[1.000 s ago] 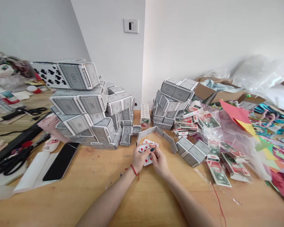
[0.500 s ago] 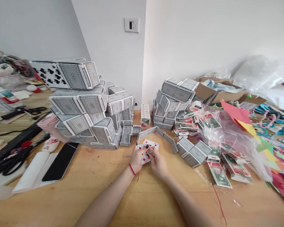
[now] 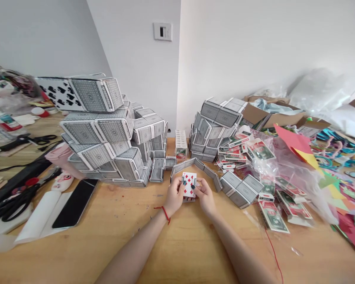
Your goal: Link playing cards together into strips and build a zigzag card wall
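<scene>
A diamonds playing card (image 3: pixel 189 184) sits between our hands, above the wooden tabletop (image 3: pixel 130 244) and just inside a low, bent wall of card boxes (image 3: pixel 208 171). Left of us rises a large stacked structure of grey-backed card boxes (image 3: pixel 106 130), and a smaller stack (image 3: pixel 215 126) stands to the right. Beyond that lie a cardboard box (image 3: pixel 272 116), a clear plastic bag (image 3: pixel 284 165) and coloured paper (image 3: pixel 292 142). Dollar-printed card boxes (image 3: pixel 272 217) rest near the bag. A black phone (image 3: pixel 75 203) lies to our left. Our left hand (image 3: pixel 174 196) and right hand (image 3: pixel 205 196) both grip the card by its sides. A red string (image 3: pixel 165 213) circles our left wrist.
</scene>
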A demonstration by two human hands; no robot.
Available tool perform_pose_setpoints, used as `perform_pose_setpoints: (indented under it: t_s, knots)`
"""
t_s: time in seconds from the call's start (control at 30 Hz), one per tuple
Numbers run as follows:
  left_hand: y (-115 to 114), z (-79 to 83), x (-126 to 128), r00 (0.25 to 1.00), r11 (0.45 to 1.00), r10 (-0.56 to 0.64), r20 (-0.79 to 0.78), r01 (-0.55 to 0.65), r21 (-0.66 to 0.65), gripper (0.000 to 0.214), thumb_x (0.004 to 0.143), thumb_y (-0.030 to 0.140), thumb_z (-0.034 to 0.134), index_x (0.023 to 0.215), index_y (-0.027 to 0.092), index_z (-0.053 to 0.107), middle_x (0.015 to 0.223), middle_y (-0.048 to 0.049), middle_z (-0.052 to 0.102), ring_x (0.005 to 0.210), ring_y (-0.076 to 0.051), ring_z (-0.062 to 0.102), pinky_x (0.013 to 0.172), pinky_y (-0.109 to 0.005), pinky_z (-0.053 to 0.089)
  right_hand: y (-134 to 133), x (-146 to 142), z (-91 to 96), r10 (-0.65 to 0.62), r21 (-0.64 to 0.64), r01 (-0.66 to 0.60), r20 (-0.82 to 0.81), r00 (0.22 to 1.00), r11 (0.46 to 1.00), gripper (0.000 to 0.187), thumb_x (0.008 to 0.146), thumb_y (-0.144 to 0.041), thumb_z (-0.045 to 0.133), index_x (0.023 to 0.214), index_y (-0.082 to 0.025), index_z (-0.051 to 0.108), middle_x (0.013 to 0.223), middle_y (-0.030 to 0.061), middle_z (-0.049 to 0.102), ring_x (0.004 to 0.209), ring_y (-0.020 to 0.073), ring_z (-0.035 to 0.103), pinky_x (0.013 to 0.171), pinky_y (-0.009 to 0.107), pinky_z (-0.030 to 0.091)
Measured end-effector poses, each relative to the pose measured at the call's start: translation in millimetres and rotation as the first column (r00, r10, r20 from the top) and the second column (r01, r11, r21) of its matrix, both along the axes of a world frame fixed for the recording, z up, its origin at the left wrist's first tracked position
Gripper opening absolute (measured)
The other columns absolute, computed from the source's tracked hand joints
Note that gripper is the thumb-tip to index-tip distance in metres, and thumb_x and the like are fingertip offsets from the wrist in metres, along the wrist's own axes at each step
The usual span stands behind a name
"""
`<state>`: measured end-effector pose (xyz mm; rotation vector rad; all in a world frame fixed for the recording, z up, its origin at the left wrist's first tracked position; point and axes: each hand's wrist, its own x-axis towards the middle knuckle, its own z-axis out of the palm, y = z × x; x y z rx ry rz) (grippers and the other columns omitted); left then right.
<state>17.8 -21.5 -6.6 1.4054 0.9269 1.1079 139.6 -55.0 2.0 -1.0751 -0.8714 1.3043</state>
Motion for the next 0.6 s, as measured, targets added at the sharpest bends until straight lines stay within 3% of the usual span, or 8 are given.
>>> perform_pose_setpoints:
  t_s: [0.13,0.37,0.6]
  knots:
    - [0.1,-4.9,1.8,1.0,1.0,-0.014,-0.008,0.014,0.011,0.017,0.083,0.029,0.041,0.091,0.016,0.048,0.071,-0.0012,0.057,0.057,-0.011,0.053,0.051,-0.021,0.043,0.2,-0.2,3.0,0.022,0.001,-0.022,0.001,1.0,1.0,0.043,0.07,-0.031,0.056,0.108,-0.022,0.037,0.052,-0.0061,0.056,0.041,0.0138,0.053,0.041,0.024,0.04]
    - [-2.0,-2.3,1.2,0.996,0.997,0.052,-0.067,-0.047,0.063,0.036,0.083,0.021,0.04,0.118,0.018,0.04,0.081,-0.0038,0.061,0.062,-0.012,0.056,0.056,-0.023,0.045,2.6,-1.8,0.4,-0.012,-0.018,0.012,0.043,0.999,1.0,0.038,0.075,-0.04,0.052,0.106,-0.023,0.038,0.054,-0.0059,0.055,0.038,0.0125,0.051,0.04,0.025,0.042]
    - [-3.2,-4.2,2.2,0.995,0.995,0.095,-0.034,-0.094,0.035,0.026,0.082,0.021,0.04,0.108,0.017,0.039,0.071,-0.0012,0.059,0.053,-0.01,0.055,0.047,-0.02,0.042,2.7,-4.5,-5.8,0.02,-0.014,-0.02,0.053,0.998,1.0,0.039,0.075,-0.045,0.052,0.104,-0.024,0.037,0.057,-0.0041,0.06,0.042,0.0142,0.055,0.043,0.027,0.045]
